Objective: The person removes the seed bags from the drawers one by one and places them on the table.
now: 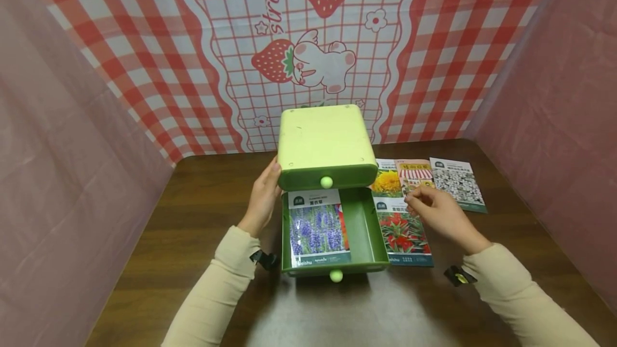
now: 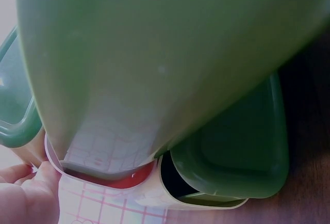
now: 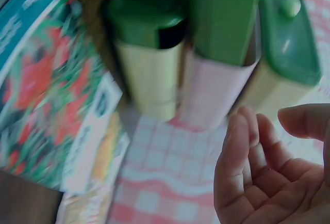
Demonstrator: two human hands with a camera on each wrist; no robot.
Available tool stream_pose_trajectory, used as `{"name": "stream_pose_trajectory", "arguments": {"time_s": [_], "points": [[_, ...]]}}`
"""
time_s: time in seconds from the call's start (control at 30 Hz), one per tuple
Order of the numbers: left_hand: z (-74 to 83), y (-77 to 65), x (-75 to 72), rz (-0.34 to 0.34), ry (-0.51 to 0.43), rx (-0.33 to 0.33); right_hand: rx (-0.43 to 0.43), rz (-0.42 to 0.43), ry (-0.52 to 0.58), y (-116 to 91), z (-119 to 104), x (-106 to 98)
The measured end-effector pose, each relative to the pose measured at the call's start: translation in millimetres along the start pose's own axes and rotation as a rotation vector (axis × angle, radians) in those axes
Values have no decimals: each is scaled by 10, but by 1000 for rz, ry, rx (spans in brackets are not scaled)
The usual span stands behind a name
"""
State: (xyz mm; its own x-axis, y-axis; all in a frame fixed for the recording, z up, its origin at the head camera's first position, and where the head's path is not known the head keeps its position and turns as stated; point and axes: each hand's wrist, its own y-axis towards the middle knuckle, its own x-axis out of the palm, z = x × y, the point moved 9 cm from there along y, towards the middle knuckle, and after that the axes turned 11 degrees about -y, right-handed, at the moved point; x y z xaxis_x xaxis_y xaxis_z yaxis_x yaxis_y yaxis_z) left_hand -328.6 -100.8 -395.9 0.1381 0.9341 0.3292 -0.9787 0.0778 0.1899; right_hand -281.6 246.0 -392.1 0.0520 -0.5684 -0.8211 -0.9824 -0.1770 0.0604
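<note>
A small drawer cabinet [image 1: 325, 133] with a pale yellow top and green drawers stands on the table. Its middle drawer [image 1: 368, 229] is pulled out. A purple-flower seed packet [image 1: 315, 229] lies in it, over a packet with a red edge [image 1: 344, 226]. My left hand [image 1: 262, 197] rests its fingers against the cabinet's left side; the left wrist view shows its fingertips [image 2: 49, 175] at the casing. My right hand [image 1: 441, 213], fingers loosely bent and holding nothing, hovers right of the drawer, over a red-flower seed packet [image 1: 405, 232].
Behind the red-flower packet lie a yellow-flower packet [image 1: 387, 182], a packet with a striped awning [image 1: 414, 170] and a white-flower packet [image 1: 460, 183]. A checked strawberry cloth [image 1: 231, 58] hangs behind the cabinet. Pink cloth [image 1: 544, 122] hangs at the sides.
</note>
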Motion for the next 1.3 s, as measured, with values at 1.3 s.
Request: {"name": "stream_pose_trajectory", "arguments": {"time_s": [1.3], "points": [[-1, -2, 0, -6, 11, 2, -329, -407, -476, 192, -1220, 1109]]}}
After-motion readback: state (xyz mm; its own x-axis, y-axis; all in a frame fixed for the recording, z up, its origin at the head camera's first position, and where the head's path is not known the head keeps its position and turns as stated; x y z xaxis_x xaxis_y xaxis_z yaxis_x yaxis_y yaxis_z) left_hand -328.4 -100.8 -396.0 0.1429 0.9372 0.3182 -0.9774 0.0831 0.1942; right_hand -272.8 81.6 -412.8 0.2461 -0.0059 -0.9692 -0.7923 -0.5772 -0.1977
